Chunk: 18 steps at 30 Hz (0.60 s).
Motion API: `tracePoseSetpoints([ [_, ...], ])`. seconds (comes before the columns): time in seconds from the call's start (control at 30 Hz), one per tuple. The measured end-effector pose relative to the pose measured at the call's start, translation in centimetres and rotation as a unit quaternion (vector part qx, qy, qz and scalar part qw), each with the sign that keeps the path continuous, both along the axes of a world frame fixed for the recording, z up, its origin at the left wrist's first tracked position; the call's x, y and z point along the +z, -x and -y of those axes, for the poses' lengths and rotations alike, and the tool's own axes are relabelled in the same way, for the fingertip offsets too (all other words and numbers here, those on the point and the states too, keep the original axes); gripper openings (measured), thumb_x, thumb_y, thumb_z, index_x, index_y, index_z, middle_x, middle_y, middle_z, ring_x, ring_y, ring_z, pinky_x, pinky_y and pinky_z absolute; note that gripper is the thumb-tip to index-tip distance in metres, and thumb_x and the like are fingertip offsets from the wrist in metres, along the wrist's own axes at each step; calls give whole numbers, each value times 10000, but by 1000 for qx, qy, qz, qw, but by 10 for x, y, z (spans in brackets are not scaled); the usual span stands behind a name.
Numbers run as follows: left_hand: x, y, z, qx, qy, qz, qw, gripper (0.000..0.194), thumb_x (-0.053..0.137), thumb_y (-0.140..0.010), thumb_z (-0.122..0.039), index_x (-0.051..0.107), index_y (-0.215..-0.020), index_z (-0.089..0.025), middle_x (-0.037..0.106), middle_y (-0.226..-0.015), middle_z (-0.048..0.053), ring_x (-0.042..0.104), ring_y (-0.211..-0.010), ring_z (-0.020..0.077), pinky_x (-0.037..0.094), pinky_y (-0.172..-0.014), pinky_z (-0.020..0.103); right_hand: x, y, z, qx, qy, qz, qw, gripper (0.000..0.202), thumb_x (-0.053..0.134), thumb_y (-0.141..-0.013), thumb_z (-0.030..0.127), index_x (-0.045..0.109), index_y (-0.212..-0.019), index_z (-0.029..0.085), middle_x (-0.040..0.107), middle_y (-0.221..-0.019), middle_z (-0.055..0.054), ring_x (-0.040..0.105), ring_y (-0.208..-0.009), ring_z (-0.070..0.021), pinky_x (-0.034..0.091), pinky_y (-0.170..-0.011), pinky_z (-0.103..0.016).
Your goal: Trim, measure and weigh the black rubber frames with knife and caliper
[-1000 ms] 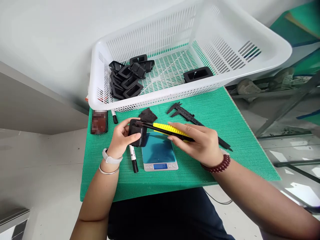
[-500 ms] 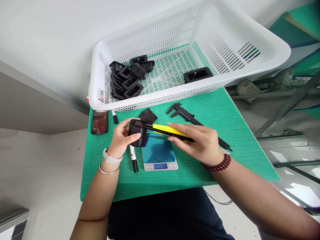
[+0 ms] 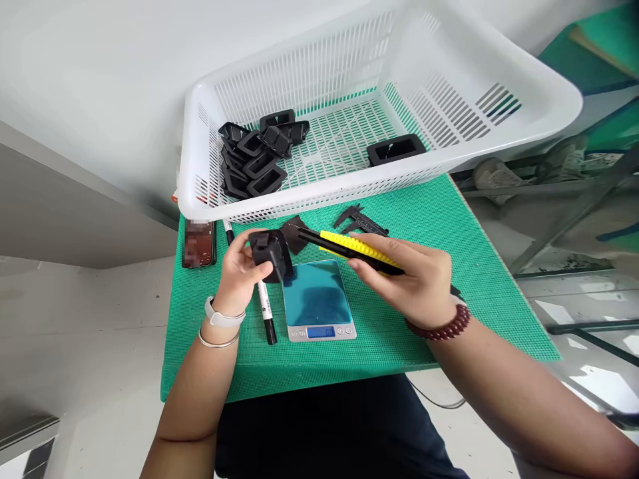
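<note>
My left hand [image 3: 240, 271] grips a small black plastic housing [image 3: 269, 254], thumb on its near face, above the left edge of the digital scale [image 3: 317, 293]. In my right hand [image 3: 417, 276] is a yellow and black utility knife [image 3: 357, 251], its tip pointing left and standing apart from the housing. Behind the knife's tip lies a dark, flat scrap [image 3: 295, 234] on the green mat. A black caliper [image 3: 360, 219] rests beyond my right hand, which covers part of it. Just below the housing, a white marker [image 3: 266, 313] with a black cap lies beside the scale.
A large white plastic basket [image 3: 309, 197] stands at the back, with several similar black housings [image 3: 259, 159] heaped at its left and another black piece [image 3: 396, 150] at its right. A phone [image 3: 199, 243] and a second marker [image 3: 228, 231] lie at the left of the green-covered table [image 3: 399, 346].
The knife has moved right, away from the housing it was touching. My left hand has tilted the housing and raised it slightly.
</note>
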State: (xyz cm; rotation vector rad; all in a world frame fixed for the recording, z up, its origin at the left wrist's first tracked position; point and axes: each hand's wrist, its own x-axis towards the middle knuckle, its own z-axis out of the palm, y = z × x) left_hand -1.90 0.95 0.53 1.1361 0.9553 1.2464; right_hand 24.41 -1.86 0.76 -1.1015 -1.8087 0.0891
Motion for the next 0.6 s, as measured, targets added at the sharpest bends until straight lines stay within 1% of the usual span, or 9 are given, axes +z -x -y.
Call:
tracePoseSetpoints([
  [0.07, 0, 0, -2, 35, -26, 45, 998, 560, 903, -584, -321, 627, -1071, -292, 697, -1001, 5, 705, -974, 217, 597, -833, 356, 0, 0, 0, -18, 16, -10, 1000, 245, 714, -857, 300, 712, -1096, 244, 787, -883, -21, 735, -655, -168, 602, -581, -249],
  [0.13, 2, 1, -3, 57, -48, 76, 994, 511, 892, -608, -301, 620, -1040, -310, 688, -1028, -9, 664, -1114, 230, 554, -962, 407, 1, 0, 0, -37, 45, -18, 998, 219, 699, -863, 308, 724, -1073, 252, 790, -922, -18, 744, -679, -179, 611, -611, -264],
  [0.2, 4, 3, -4, 69, -58, 92, 992, 471, 879, -629, -290, 627, -1026, -312, 684, -1053, -11, 635, -1160, 219, 519, -1022, 419, 1, 0, -1, -38, 74, -22, 996, 210, 691, -864, 313, 731, -1059, 247, 790, -937, -18, 750, -701, -187, 614, -635, -273],
  [0.27, 6, 4, -5, 81, -54, 100, 990, 460, 871, -632, -283, 637, -1026, -315, 684, -1069, -7, 639, -1123, 203, 522, -1015, 410, 2, 0, -1, -12, 93, -21, 995, 216, 696, -859, 319, 733, -1056, 238, 791, -931, -18, 750, -703, -185, 613, -641, -268],
  [0.4, 6, 5, -4, 96, -39, 106, 989, 462, 866, -626, -286, 653, -1034, -336, 687, -1052, -11, 649, -1049, 183, 550, -971, 386, 2, 1, -2, 43, 101, -20, 994, 223, 707, -853, 303, 728, -1059, 220, 790, -942, -21, 751, -724, -173, 608, -649, -248],
  [0.5, 4, 3, -3, 95, -41, 100, 990, 489, 877, -617, -307, 660, -1054, -350, 684, -1053, -14, 650, -1028, 175, 548, -984, 383, 2, 1, -2, 50, 113, -23, 992, 209, 707, -853, 288, 730, -1045, 208, 790, -937, -24, 749, -727, -170, 600, -638, -240],
  [0.6, 3, 1, -3, 83, -47, 76, 993, 502, 873, -632, -359, 655, -1084, -357, 673, -1071, -4, 651, -1021, 179, 553, -978, 393, 3, 1, -2, 46, 129, -30, 990, 198, 703, -856, 288, 733, -1038, 215, 790, -901, -13, 737, -684, -159, 589, -606, -234],
])
